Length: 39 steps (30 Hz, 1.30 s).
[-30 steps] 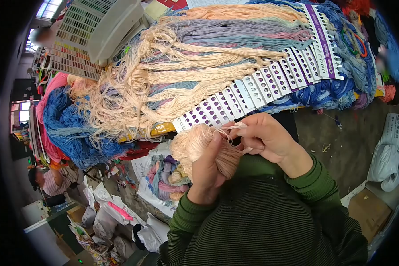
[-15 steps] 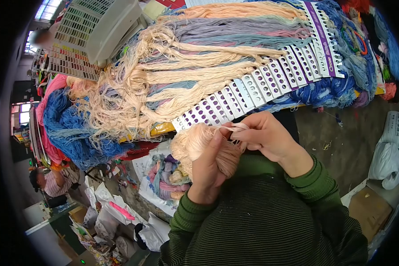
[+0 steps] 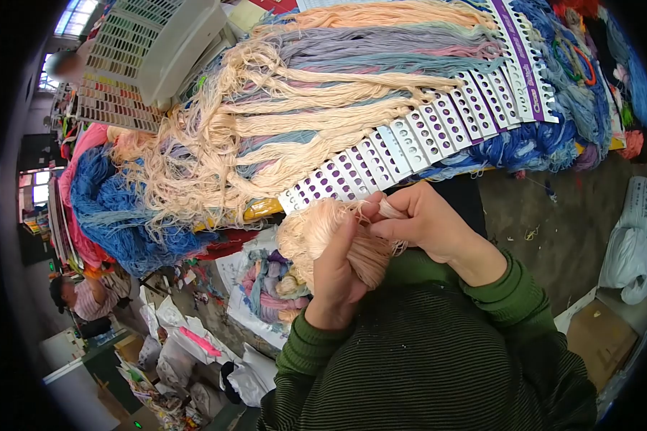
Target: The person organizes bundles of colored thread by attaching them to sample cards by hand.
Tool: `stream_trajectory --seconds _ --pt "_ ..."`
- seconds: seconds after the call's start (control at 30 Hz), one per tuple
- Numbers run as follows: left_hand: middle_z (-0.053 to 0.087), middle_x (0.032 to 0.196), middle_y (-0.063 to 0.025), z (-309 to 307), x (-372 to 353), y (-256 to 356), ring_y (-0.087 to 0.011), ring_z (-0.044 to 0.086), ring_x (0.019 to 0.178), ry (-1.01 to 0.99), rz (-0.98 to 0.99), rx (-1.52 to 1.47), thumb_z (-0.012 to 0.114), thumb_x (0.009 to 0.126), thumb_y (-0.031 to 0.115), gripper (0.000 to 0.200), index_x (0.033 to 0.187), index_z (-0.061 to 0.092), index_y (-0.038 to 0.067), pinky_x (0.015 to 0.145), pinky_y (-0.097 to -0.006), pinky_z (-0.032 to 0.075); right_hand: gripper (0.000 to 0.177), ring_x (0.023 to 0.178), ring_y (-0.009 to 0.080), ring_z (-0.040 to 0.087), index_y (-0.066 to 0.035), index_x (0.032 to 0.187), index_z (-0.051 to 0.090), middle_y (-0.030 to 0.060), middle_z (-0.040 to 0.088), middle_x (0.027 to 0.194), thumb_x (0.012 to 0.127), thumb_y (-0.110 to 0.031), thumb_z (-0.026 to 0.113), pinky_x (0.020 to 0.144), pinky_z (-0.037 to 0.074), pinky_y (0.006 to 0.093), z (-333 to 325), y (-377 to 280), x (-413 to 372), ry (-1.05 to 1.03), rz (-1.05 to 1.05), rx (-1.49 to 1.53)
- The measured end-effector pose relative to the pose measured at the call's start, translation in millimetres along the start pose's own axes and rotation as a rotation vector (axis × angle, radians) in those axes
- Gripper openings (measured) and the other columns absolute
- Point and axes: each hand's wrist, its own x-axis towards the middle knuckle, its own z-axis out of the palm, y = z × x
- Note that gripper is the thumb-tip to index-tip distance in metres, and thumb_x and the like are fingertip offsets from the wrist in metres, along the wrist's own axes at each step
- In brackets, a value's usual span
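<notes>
A bundle of pale peach thread [image 3: 327, 224] is gripped in my left hand [image 3: 338, 276], its thumb lying along the top. My right hand [image 3: 428, 226] pinches a small lock of the same thread at the bundle's right side, close to my left fingertips. Just beyond both hands a row of white cards with punched holes [image 3: 370, 167] slants across the table edge. Cream thread hanks [image 3: 323, 115] are laid out from these cards toward the left.
Blue thread [image 3: 104, 201] hangs over the table's left end. A colour chart book [image 3: 133, 43] stands at the back left. Below the table, mixed skeins [image 3: 269, 287] lie on white sheeting. Another person [image 3: 90, 298] is at the far left; a cardboard box [image 3: 600, 334] sits at right.
My right hand has shifted slightly left, and its fingers are closed nearer to my left fingertips. The bundle stays in my left hand.
</notes>
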Motion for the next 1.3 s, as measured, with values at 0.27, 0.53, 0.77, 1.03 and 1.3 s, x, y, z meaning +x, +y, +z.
stream_trajectory --seconds 0.27,0.53,0.77,1.03,1.3 --pt "0.046 0.105 -0.0128 -3.5 -0.5 -1.6 -0.02 0.045 0.098 -0.049 0.068 0.134 0.043 0.083 0.021 0.038 0.113 0.039 -0.003 0.083 -0.0324 0.038 0.005 0.051 0.0031 0.041 0.001 0.074 0.057 -0.0016 0.05 0.06 0.073 -0.004 0.058 0.044 0.031 0.0169 -2.3 -4.1 -4.1 -0.002 0.097 0.294" --pt "0.052 0.073 -0.0086 11.4 -20.3 21.2 -0.0139 0.05 0.06 -0.042 -0.086 0.256 0.047 0.08 0.013 0.013 0.086 0.048 0.001 0.051 -0.0215 0.039 0.007 0.048 0.0062 0.041 -0.001 0.073 0.052 0.0025 0.05 0.059 0.077 -0.007 0.053 0.042 0.03 0.0179 -20.2 -18.1 -25.8 -0.308 0.364 0.531" --pt "0.056 0.069 -0.0092 -19.6 1.6 60.2 -0.0104 0.051 0.053 -0.11 -0.221 0.448 0.052 0.077 0.013 0.014 0.081 0.05 -0.001 0.049 -0.0185 0.041 0.012 0.047 0.0077 0.045 0.002 0.076 0.057 0.0036 0.052 0.056 0.075 -0.01 0.054 0.043 0.033 0.0226 -25.2 -72.3 -46.1 -0.282 -0.08 -0.774" --pt "0.052 0.081 -0.0075 -218.8 -44.9 159.5 -0.0161 0.05 0.072 0.689 0.505 -0.014 0.038 0.084 0.012 0.016 0.087 0.049 0.0 0.06 -0.0267 0.041 0.01 0.053 0.0086 0.036 -0.002 0.08 0.035 0.0018 0.035 0.068 0.086 -0.01 0.035 0.082 0.036 0.0395 -114.4 -139.2 -82.5 -0.292 -0.428 0.782" --pt "0.056 0.083 -0.0108 -292.0 -173.3 205.1 -0.0184 0.054 0.073 1.133 0.61 1.313 0.048 0.071 0.016 0.028 0.088 0.055 -0.005 0.065 -0.029 0.043 0.007 0.055 0.0083 0.033 -0.002 0.077 0.042 0.0 0.033 0.063 0.081 -0.008 0.041 0.084 0.031 0.0337 -333.5 -266.3 -161.7 0.779 -1.035 0.027"
